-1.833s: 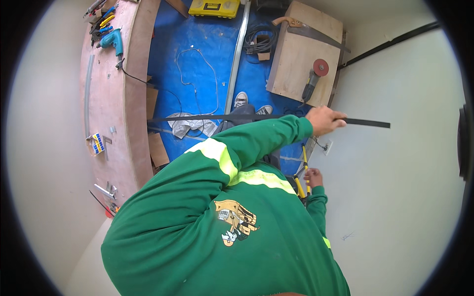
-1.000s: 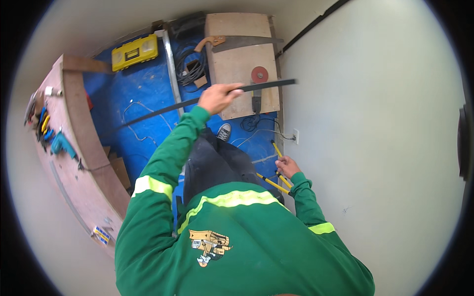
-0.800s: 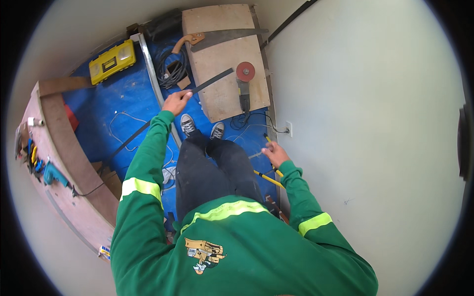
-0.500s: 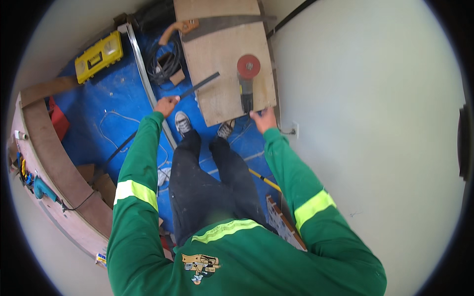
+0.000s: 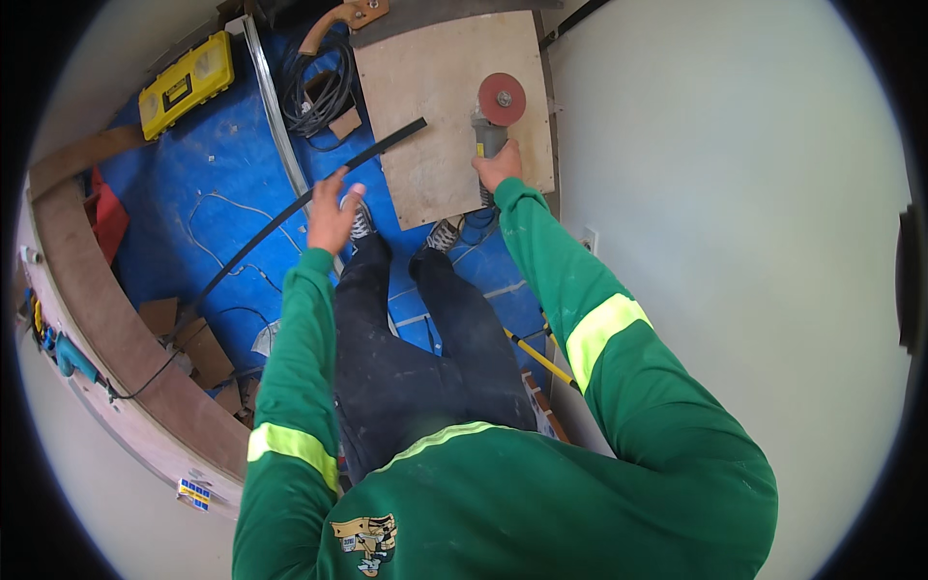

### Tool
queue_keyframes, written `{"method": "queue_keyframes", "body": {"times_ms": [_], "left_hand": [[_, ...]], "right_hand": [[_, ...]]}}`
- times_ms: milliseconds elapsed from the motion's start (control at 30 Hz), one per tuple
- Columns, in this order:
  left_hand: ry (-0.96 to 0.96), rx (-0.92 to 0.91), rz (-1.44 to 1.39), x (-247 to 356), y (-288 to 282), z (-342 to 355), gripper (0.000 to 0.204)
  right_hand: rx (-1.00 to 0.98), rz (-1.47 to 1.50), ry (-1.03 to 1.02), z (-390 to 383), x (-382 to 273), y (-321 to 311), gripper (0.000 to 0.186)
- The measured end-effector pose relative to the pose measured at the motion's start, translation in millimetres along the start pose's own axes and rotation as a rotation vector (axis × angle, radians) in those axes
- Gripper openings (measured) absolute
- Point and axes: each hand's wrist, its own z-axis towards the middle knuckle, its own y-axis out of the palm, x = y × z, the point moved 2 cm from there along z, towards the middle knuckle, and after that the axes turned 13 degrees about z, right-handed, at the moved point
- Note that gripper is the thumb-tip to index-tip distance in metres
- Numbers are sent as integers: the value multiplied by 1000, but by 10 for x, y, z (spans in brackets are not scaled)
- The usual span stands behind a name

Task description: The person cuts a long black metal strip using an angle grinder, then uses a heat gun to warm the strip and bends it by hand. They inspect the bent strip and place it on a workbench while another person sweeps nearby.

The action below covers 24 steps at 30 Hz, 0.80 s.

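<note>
My right hand (image 5: 499,166) is wrapped around the grey body of an angle grinder (image 5: 490,137). Its red disc (image 5: 503,100) points away from me, over the top of a pale plywood box (image 5: 425,184). Whether the grinder rests on the wood or is slightly raised, I cannot tell. A long, thin black strip (image 5: 280,220) slants from the left floor up to the box, its far end over the plywood. My left hand (image 5: 332,217) is beside it with thumb and fingers apart, the fingertips at the strip's edge.
A handsaw (image 5: 362,12) lies across the box's far end. Left of it are coiled black cable (image 5: 324,92), a metal profile (image 5: 275,126) and a yellow case (image 5: 187,85). A curved wooden bench (image 5: 145,372) holds a teal power tool (image 5: 74,360). The white wall (image 5: 715,242) bounds the right.
My right hand has moved forward from the grinder's rear end and closed around its body. The left hand has loosened from the black strip, its fingers spreading.
</note>
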Motion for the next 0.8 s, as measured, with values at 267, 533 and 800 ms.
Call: {"method": "queue_keyframes", "body": {"times_ms": [267, 533, 800], "left_hand": [[-70, -650, -754, 2027, 522, -854, 101], [173, -631, -792, 2974, 144, -972, 98], [66, -1405, -1110, 3029, 32, -1103, 59]], "right_hand": [[-361, 688, 68, -799, -527, -978, 60], [124, 444, -67, -1756, -1287, -1579, 79], [-474, 1199, 129, -1788, -1266, -2314, 56]]}}
